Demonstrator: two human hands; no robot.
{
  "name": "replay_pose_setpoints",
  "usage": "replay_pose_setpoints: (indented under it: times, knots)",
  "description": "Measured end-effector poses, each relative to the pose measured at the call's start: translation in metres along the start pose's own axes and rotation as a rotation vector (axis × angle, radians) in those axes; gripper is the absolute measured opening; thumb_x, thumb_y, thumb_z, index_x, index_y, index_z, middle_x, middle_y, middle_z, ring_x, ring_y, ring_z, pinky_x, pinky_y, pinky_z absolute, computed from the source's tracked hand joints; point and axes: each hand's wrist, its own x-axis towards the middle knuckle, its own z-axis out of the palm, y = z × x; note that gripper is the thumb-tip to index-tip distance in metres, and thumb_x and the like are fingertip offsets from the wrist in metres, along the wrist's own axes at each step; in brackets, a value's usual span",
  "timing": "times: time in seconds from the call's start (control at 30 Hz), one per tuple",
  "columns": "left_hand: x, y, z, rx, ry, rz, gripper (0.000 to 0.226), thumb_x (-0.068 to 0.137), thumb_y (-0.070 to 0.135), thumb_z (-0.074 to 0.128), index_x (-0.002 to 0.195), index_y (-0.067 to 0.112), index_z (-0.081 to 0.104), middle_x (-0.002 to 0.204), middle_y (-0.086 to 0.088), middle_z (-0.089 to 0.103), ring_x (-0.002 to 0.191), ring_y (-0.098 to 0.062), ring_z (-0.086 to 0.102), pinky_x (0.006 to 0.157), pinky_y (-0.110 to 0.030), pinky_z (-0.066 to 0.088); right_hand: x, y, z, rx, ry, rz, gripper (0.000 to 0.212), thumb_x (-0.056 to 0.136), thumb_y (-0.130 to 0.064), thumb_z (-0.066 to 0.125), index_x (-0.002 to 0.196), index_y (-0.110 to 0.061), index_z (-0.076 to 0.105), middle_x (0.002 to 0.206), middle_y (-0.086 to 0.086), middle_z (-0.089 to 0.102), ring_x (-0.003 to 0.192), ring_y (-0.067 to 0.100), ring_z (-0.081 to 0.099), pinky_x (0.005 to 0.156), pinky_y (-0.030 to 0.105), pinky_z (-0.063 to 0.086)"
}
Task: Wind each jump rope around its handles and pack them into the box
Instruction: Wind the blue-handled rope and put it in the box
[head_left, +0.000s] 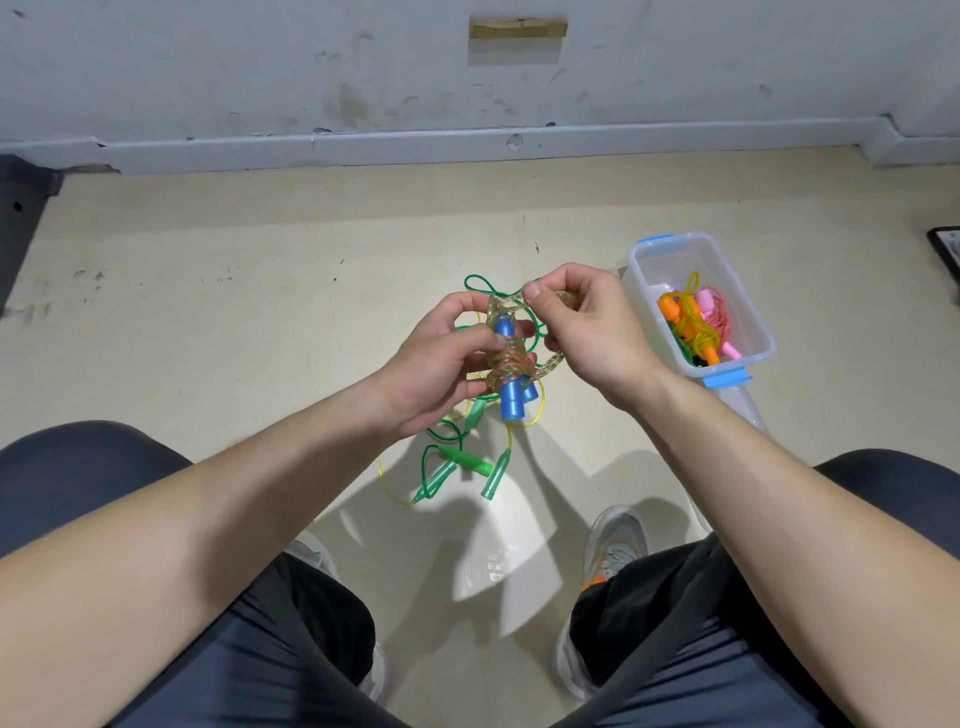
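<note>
Floor (260, 312): beige and scuffed, bounded at the far side by a stained grey-white wall (208, 67) with a skirting strip.
Head view: looks down past both bare forearms and dark-trousered knees.
Left hand (436, 364): raised above the floor at centre; fingers curled round the pair of blue handles (510, 400), which are held side by side.
Glitter rope (511, 364): translucent and speckled; several turns lie wound round the middle of the blue handles; the free length loops up to the right hand.
Right hand (587, 332): just beside the left hand; thumb and forefinger pinch the free length above the handle tips.
Green ropes (447, 470): loose tangle with green handles on the floor, beneath the hands.
Box (743, 291): clear plastic with blue latches, open, on the floor right of the hands; holds packed ropes with orange handles (675, 312) and pink handles (711, 306).
Shoes (618, 540): grey, flat on the floor.
</note>
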Motion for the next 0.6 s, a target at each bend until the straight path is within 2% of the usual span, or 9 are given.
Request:
replay_pose_setpoints:
  times: [0.1, 0.2, 0.27, 0.33, 0.43, 0.5, 0.6]
  knots:
    - [0.0, 0.0, 0.0, 0.011, 0.004, 0.001, 0.036, 0.08, 0.003, 0.062, 0.111, 0.018, 0.05, 0.12, -0.017, 0.072, 0.096, -0.035, 0.067, 0.096, -0.05, 0.052, -0.003, -0.003, 0.002, -0.042, 0.008, -0.021, 0.017, 0.099, -0.021, 0.063, 0.083, -0.016, 0.061, 0.052, -0.014, 0.057, 0.046, -0.003, 0.058, 0.052, 0.016, 0.041]
    - [0.001, -0.003, 0.0, 0.059, 0.014, 0.004, 0.036, 0.079, 0.003, 0.063, 0.108, 0.021, 0.052, 0.116, -0.011, 0.074, 0.089, -0.029, 0.07, 0.091, -0.045, 0.053, -0.004, -0.002, 0.004, -0.085, 0.031, -0.038, 0.016, 0.099, -0.021, 0.063, 0.085, -0.014, 0.062, 0.054, -0.013, 0.054, 0.046, -0.004, 0.056, 0.05, 0.012, 0.036]
    - [0.002, -0.004, 0.0, 0.078, 0.032, 0.016, 0.033, 0.087, -0.005, 0.061, 0.109, 0.019, 0.052, 0.107, -0.006, 0.075, 0.081, -0.024, 0.07, 0.082, -0.039, 0.053, -0.003, 0.0, 0.005, -0.156, 0.056, -0.065, 0.017, 0.098, -0.025, 0.063, 0.083, -0.017, 0.062, 0.058, -0.006, 0.056, 0.054, 0.0, 0.062, 0.053, 0.017, 0.037]
    - [0.002, -0.003, 0.001, 0.099, 0.055, 0.034, 0.032, 0.092, -0.009, 0.056, 0.11, 0.016, 0.052, 0.099, -0.004, 0.075, 0.076, -0.023, 0.068, 0.075, -0.034, 0.054, -0.001, 0.004, 0.005, -0.24, 0.086, -0.101, 0.018, 0.095, -0.03, 0.064, 0.079, -0.023, 0.061, 0.056, -0.007, 0.057, 0.066, 0.015, 0.068, 0.058, 0.028, 0.042]
    - [0.002, -0.001, 0.002, 0.127, 0.081, 0.062, 0.031, 0.092, -0.01, 0.057, 0.11, 0.015, 0.053, 0.096, -0.007, 0.072, 0.076, -0.025, 0.065, 0.076, -0.036, 0.052, -0.001, 0.007, 0.008, -0.308, 0.145, -0.16, 0.016, 0.095, -0.028, 0.063, 0.081, -0.02, 0.061, 0.052, -0.008, 0.052, 0.07, 0.02, 0.066, 0.062, 0.033, 0.045]
    - [0.002, -0.002, 0.004, 0.148, 0.094, 0.069, 0.029, 0.092, -0.007, 0.059, 0.11, 0.015, 0.054, 0.098, -0.012, 0.068, 0.078, -0.026, 0.064, 0.078, -0.04, 0.052, -0.005, 0.006, 0.011, -0.339, 0.187, -0.219, 0.015, 0.096, -0.024, 0.063, 0.086, -0.013, 0.062, 0.054, -0.006, 0.053, 0.064, 0.016, 0.059, 0.061, 0.029, 0.038]
    - [0.003, -0.001, 0.006, 0.116, 0.117, 0.047, 0.016, 0.096, 0.004, 0.059, 0.107, 0.015, 0.058, 0.092, -0.009, 0.066, 0.074, -0.024, 0.063, 0.073, -0.036, 0.055, -0.009, 0.007, 0.015, -0.361, 0.24, -0.288, 0.014, 0.097, -0.021, 0.063, 0.086, -0.014, 0.06, 0.056, -0.01, 0.051, 0.061, 0.015, 0.049, 0.063, 0.023, 0.03]
